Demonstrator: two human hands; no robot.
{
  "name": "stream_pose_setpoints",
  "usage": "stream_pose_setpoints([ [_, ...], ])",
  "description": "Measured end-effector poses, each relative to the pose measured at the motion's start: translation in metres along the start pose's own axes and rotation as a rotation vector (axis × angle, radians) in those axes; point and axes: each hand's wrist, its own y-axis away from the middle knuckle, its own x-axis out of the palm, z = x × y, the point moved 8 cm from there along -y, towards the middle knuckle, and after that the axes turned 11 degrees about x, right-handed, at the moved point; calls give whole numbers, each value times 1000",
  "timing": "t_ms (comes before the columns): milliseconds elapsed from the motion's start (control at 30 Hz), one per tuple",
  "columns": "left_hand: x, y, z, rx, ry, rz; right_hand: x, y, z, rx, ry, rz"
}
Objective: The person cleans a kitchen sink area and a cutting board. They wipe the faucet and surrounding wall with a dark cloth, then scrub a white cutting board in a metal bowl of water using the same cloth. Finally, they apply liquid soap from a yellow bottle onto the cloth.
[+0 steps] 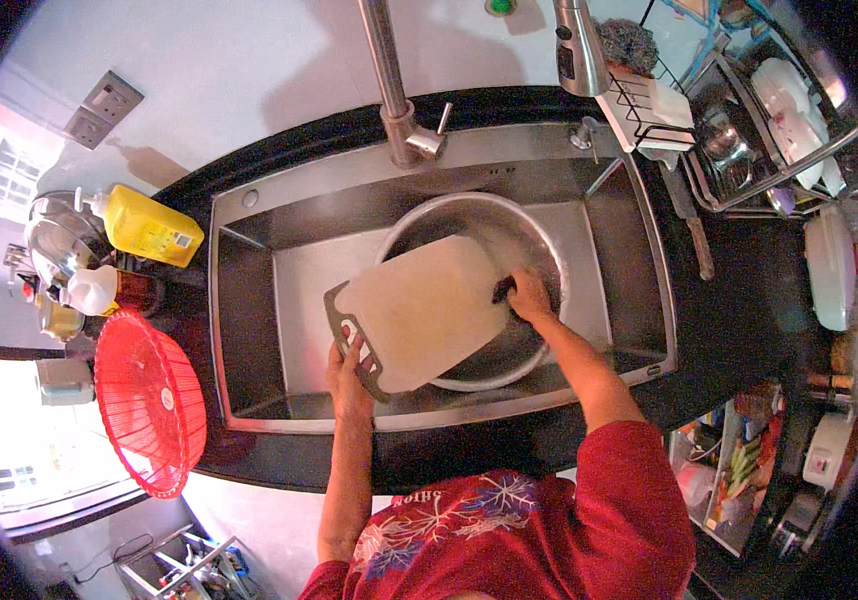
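Well left of the sink (294,320), shiny metal bowls (57,238) are standing near the wall. Nearer the sink's left side, a yellow pump bottle (152,228) is leaning over toward it, and a red plastic basket (152,400) is resting on its edge, its open side facing the sink. The dark worktop (284,458) is surrounding the sink.

Over the front left part of the sink, the left hand (351,375) is gripping the grey handle end of a pale cutting board (434,310), its fingers showing through the slot. The board is slanting over the middle of the sink, covering much of a round metal pot (539,345) that is sitting inside it; whether board and pot are touching, I cannot tell. A steel faucet (404,130) is rising from the sink's back rim.

Over the right half of the sink, the right hand (532,296) is closing around a small dark object (502,290) at the board's right edge; the fingers are partly hiding it, so its kind is unclear. Just right of the sink, a knife (694,225) is lying on the worktop, and beyond it a wire dish rack (727,205) is holding dishes.
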Motion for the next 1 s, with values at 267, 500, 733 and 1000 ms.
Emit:
stream_pose_setpoints([
  [267, -14, -11, 21, 0, 51, 14, 26, 53, 128, 1, -102, -2],
  [500, -14, -15, 25, 2, 258, 86, 7, 143, 266, -469, -235, 32],
  [733, -10, -4, 8, -59, 29, -26, 20, 84, 274, -566, -280, -96],
  [1000, -15, -1, 21, -132, 150, -68, 44, -28, 158, 36, -68, -155],
])
